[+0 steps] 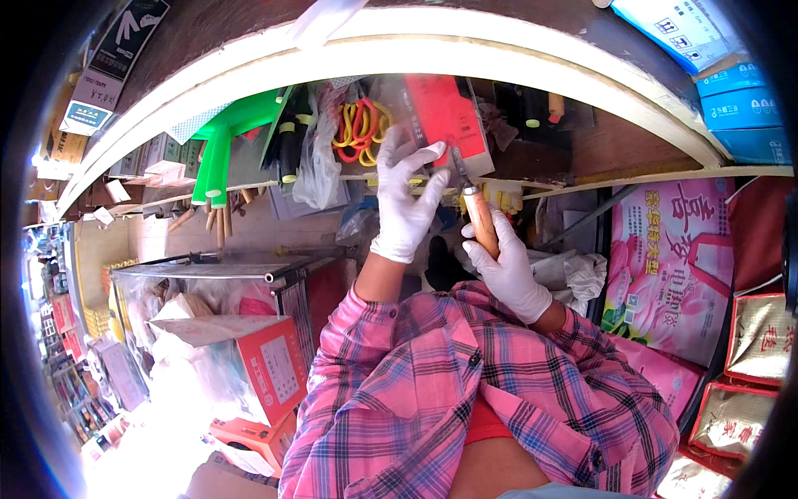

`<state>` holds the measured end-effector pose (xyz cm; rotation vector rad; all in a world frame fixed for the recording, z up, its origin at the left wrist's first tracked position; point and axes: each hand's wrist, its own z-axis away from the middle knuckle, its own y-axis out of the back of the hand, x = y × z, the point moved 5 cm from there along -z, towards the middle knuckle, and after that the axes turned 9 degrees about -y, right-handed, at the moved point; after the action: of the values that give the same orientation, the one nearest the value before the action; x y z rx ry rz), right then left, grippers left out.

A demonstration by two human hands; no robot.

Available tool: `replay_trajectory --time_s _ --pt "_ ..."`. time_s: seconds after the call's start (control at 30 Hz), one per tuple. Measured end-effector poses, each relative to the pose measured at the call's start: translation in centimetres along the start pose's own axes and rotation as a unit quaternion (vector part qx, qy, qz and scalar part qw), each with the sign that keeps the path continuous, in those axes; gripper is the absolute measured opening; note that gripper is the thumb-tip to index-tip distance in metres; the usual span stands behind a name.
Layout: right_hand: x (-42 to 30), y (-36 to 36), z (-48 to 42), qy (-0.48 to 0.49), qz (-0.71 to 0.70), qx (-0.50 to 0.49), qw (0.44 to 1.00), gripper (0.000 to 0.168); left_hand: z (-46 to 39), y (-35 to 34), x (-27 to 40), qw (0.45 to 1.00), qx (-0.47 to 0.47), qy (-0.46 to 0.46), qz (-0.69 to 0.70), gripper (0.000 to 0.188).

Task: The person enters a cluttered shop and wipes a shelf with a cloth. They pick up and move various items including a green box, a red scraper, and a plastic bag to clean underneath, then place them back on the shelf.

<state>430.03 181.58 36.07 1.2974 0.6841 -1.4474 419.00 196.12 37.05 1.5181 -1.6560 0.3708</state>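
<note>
In my right hand [511, 271] is a hand tool with a wooden handle [480, 218], a shiny ferrule and a narrow, dark metal blade [460, 167] that points away from me. What kind of tool it is, I cannot tell. My left hand [406, 196] hovers left of the blade, fingers spread and apparently holding nothing. Both hands wear thin white gloves. Just beyond the blade, a red printed packet [446, 115] lies on the shelf [611, 140]. Left of it are red and yellow rubber-like loops [358, 134] and a crumpled clear plastic bag [318, 153].
A pale counter edge [474, 53] arches over the shelf. Green handles [215, 162] stick out at the left, above several wooden rods [219, 227]. Cartons [268, 368] stand by my left side, and a pink printed package [670, 268] is at my right. Blue boxes [745, 118] sit upper right.
</note>
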Motion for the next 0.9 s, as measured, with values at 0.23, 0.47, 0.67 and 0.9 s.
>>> replay_trajectory --time_s 0.23,0.47,0.67,0.9 --pt "-0.1 -0.5 0.4 0.012 0.022 -0.054 0.998 0.058 -3.0 0.5 -2.8 0.796 0.126 0.266 0.529 0.055" --pt "0.6 -0.2 0.1 0.013 -0.003 -0.018 1.000 0.054 1.7 -3.7 -2.7 0.808 0.012 0.398 0.434 0.025" --pt "2.6 4.0 0.1 -0.034 0.013 0.079 0.996 0.047 2.5 -5.6 -4.2 0.834 -0.013 0.357 0.420 0.040" --pt "4.9 10.0 2.0 -0.037 0.138 0.188 0.972 0.046 -1.8 -11.2 -6.1 0.972 -0.150 0.083 -0.160 0.083"
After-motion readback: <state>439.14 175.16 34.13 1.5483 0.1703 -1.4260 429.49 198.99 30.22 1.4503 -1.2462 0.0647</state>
